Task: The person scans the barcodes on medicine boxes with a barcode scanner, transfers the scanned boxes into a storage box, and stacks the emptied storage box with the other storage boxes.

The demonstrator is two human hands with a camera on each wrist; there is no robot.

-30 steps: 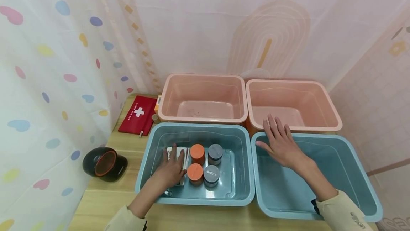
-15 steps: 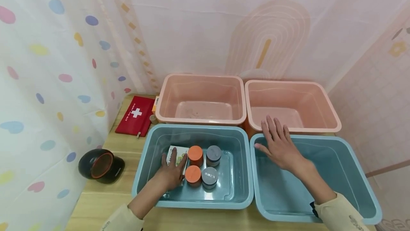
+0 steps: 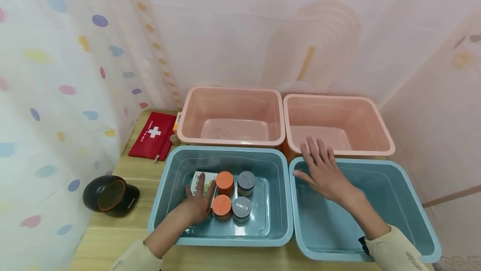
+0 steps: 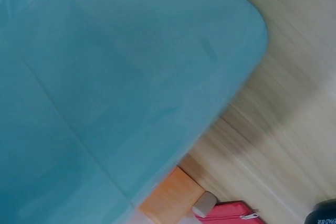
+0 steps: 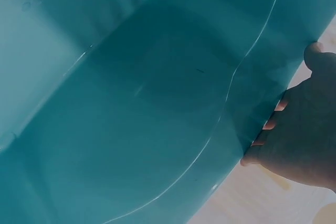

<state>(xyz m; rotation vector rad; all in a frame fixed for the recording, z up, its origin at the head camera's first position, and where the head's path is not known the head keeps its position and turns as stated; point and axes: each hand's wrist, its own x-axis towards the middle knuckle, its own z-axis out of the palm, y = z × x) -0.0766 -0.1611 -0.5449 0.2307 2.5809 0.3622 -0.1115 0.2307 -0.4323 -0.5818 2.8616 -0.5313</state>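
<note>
In the head view, my left hand reaches into the left blue bin, fingers spread and resting over a white box with green print. Part of this box is hidden under the hand. Right of it stand two orange-lidded jars and two grey-lidded jars. My right hand lies flat above the far left corner of the right blue bin, fingers pointing to the pink bin behind. The right wrist view has the right hand at the bin's edge. The left wrist view does not include the left hand.
Two pink bins stand behind the blue ones. On the wooden table at left lie a red first aid pouch, a small orange box, a small tan cylinder and a black rounded object. Curtains hang behind.
The head view has turned slightly, so everything sits a little farther left. More of the white box's top shows beside the left fingers than a second ago. The right hand keeps its pose.
</note>
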